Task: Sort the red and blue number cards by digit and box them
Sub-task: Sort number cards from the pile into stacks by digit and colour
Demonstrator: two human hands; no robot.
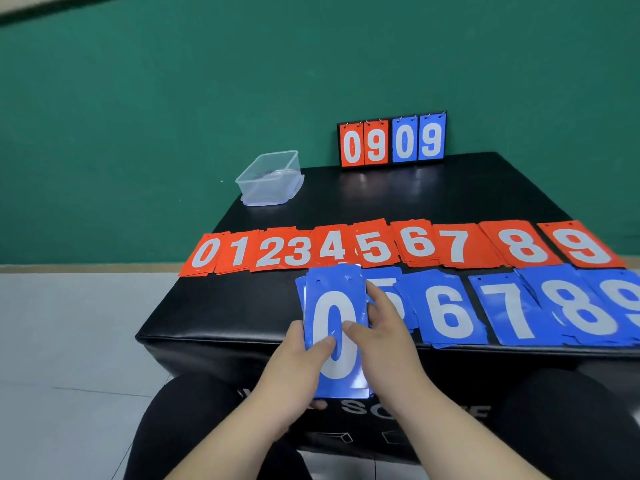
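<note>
1. Head view: gripping a blue card stack [332, 306], 0 on top, with the left hand [291, 372]; thumb pressed on the white digit, fingers under the stack.
2. Pinching the same stack's right edge with the right hand [384, 344]; thumb on the face, fingers round the far side.
3. Held over the near edge of the black padded table [207, 306], partly covering the blue 5.
4. To the right, lying flat in a row: blue piles [446, 310] showing 5 to 9.
5. Behind, overlapping in a row: red piles [374, 249], 0 to 9.
6. At the far left corner: clear plastic box [270, 174] resting on its lid [263, 202].
7. Standing upright at the far edge: flip scoreboard [391, 140] reading 0909.
</note>
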